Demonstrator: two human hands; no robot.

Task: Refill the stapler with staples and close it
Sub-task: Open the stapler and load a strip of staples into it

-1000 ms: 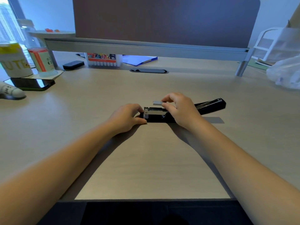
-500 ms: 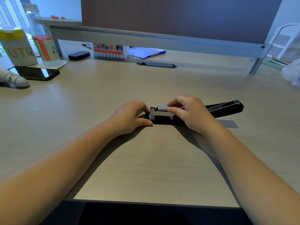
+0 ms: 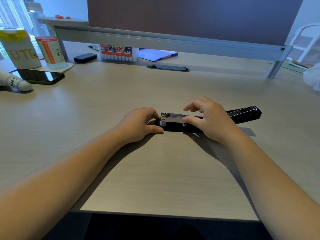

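Staples (image 3: 174, 115) now dropped in stapler (image 3: 174, 127) tray | our right hand (image 3: 210, 119) fingers spread, empty | left hand (image 3: 138, 124) pinches front end | lid lies centre-right, right hand nearer.

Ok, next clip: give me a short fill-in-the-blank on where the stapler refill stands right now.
1. The black stapler lies on the desk with its lid swung ____.
2. The ____ hand steadies the stapler's front end.
3. The right hand hovers over the metal ____ channel.
4. Far left, a ____ lies flat by a bottle.

Missing words: open; left; staple; phone
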